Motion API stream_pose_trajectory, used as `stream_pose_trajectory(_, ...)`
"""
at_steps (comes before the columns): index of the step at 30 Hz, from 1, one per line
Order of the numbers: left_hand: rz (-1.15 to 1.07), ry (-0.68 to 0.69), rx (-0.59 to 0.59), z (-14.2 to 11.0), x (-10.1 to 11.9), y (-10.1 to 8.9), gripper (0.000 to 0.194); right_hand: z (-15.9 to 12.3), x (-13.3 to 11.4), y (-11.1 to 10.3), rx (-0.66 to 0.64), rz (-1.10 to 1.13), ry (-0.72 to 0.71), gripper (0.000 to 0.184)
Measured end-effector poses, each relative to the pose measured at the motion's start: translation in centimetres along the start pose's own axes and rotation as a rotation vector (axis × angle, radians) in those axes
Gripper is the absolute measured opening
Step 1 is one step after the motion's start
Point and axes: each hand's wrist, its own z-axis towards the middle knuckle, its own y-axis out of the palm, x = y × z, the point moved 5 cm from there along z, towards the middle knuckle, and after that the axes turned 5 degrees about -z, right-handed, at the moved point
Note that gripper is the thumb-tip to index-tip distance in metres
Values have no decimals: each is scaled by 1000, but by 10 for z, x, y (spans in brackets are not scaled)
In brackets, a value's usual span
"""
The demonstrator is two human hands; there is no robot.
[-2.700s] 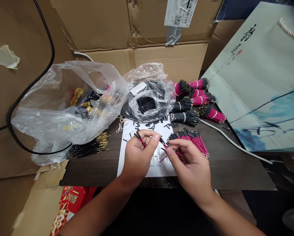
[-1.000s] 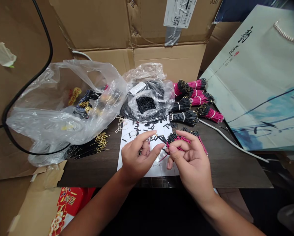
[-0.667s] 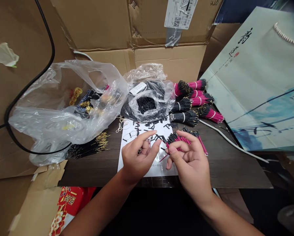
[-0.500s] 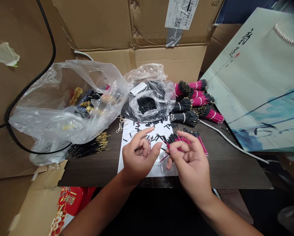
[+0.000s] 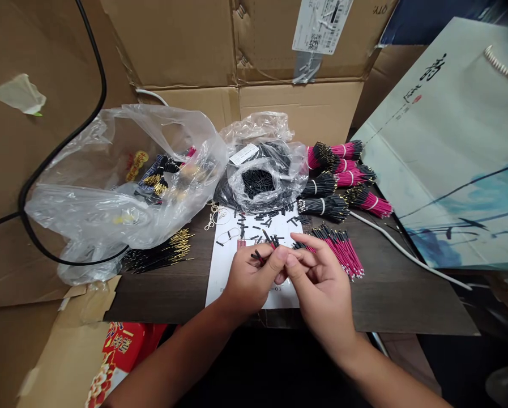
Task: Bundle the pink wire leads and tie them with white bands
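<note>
My left hand is closed in a pinch, with a few short black-tipped wire ends sticking out above its thumb. My right hand presses against it fingertip to fingertip, its fingers pinched on a thin wire that I can barely see. Both hover over a white sheet strewn with small black sleeves. A loose fan of pink wires with black tips lies just right of my right hand.
Banded bundles of pink and black wires lie at the back right. A clear bag of black sleeves sits behind the sheet, a larger plastic bag at left, gold-tipped black wires beside it. Cardboard boxes and a paper gift bag ring the table.
My hands have come together; half a second ago they were apart with the left forefinger stretched out. The right hand has moved left, off the loose pink wires.
</note>
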Motion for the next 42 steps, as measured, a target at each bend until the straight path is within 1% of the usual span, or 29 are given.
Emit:
stream_pose_trajectory(2,-30,-44,16,0,-3,-4,43,1,-4,-10,-20,-150,-117,28)
stream_pose_trajectory(4,-100,-112,-7,-2,-7,-4,43,2,-11,-21,-29,-304,-279,34)
stream_pose_trajectory(6,-202,-188,-101,-6,-9,2,46,4,-21,-30,-67,-426,-415,38)
stream_pose_trajectory(7,-246,-226,-162,-9,-9,6,47,6,-25,-33,-93,-472,-446,38)
stream_pose_trajectory(9,-322,-314,-289,-18,-10,15,46,12,-32,-33,-174,-513,-459,37)
stream_pose_trajectory(11,-378,-402,-392,-27,-10,22,43,15,-35,-27,-287,-503,-437,39)
stream_pose_trajectory(13,-450,-470,-467,-35,-11,27,40,14,-34,-18,-394,-487,-423,40)
stream_pose_trajectory(14,-495,-493,-491,-38,-11,29,39,12,-33,-15,-424,-485,-431,41)
stream_pose_trajectory(15,-540,-510,-502,-40,-10,30,38,10,-32,-13,-432,-490,-444,40)
stream_pose_trajectory(17,-622,-539,-513,-42,-10,30,36,6,-29,-14,-386,-506,-459,41)
stream_pose_trajectory(19,-660,-562,-517,-43,-9,28,34,2,-25,-18,-330,-521,-469,44)
stream_pose_trajectory(20,-663,-567,-521,-44,-10,27,33,0,-24,-19,-330,-530,-482,46)
stream_pose_trajectory(23,-654,-574,-526,-47,-11,24,34,-8,-20,-18,-413,-559,-570,50)
stream_pose_trajectory(25,-631,-596,-517,-48,-15,23,35,-12,-18,-16,-457,-574,-601,51)
stream_pose_trajectory(28,-608,-622,-534,-50,-17,25,37,-16,-17,-16,-484,-596,-571,53)
stream_pose_trajectory(29,-603,-618,-542,-49,-17,25,37,-16,-17,-20,-464,-616,-548,52)
stream_pose_trajectory(30,-594,-608,-548,-49,-17,26,36,-14,-17,-28,-404,-656,-522,51)
stream_pose_trajectory(31,-578,-595,-539,-47,-16,25,35,-10,-17,-39,-304,-720,-494,50)
stream_pose_trajectory(32,-555,-578,-520,-45,-16,24,33,-6,-16,-54,-174,-807,-447,47)
stream_pose_trajectory(33,-528,-563,-497,-43,-15,22,32,-2,-16,-71,0,-922,-410,45)
stream_pose_trajectory(34,-507,-548,-468,-41,-15,20,32,2,-14,-88,122,-1066,-339,51)
stream_pose_trajectory(35,-490,-535,-435,-38,-15,17,32,5,-10,-103,198,-1211,-254,60)
stream_pose_trajectory(36,-479,-522,-403,-35,-15,15,32,8,-4,-114,199,-1337,-163,70)
stream_pose_trajectory(37,-470,-511,-374,-33,-15,13,32,10,2,-121,171,-1441,-87,78)
stream_pose_trajectory(38,-464,-500,-349,-30,-15,12,33,11,6,-124,151,-1519,-44,87)
stream_pose_trajectory(40,-447,-476,-306,-25,-14,8,34,9,12,-119,100,-1587,-19,104)
stream_pose_trajectory(42,-404,-459,-270,-22,-13,4,34,6,13,-103,48,-1597,-29,117)
